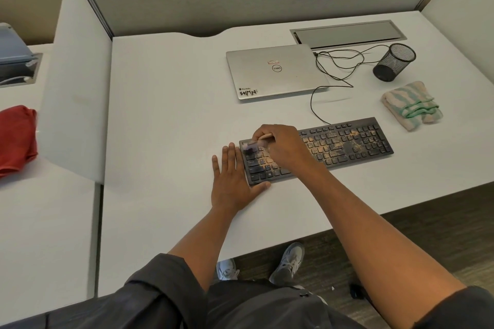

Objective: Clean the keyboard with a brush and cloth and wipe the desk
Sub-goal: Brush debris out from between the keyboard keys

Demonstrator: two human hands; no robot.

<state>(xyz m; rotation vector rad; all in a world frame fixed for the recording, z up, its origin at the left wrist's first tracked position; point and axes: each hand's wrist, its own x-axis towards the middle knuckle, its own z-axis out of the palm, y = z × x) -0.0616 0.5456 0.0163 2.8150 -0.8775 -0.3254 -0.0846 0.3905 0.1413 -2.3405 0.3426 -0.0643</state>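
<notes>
A black keyboard (344,144) lies on the white desk (165,104), its keys strewn with tan dust. My right hand (283,145) hovers over the keyboard's left part and grips a small brush (258,143) with a wooden handle; its bristles are blurred over the top-left keys. My left hand (232,181) lies flat on the desk with straight fingers, against the keyboard's left end, thumb at its front corner. A folded cloth (411,105) with green and cream stripes lies to the right, behind the keyboard.
A shut silver laptop (275,72) sits behind the keyboard, with a black cable (334,72) looping beside it. A black mesh pen cup (394,63) lies on its side at the right. White dividers (77,88) flank the desk; a red cloth (16,139) lies on the neighbouring desk.
</notes>
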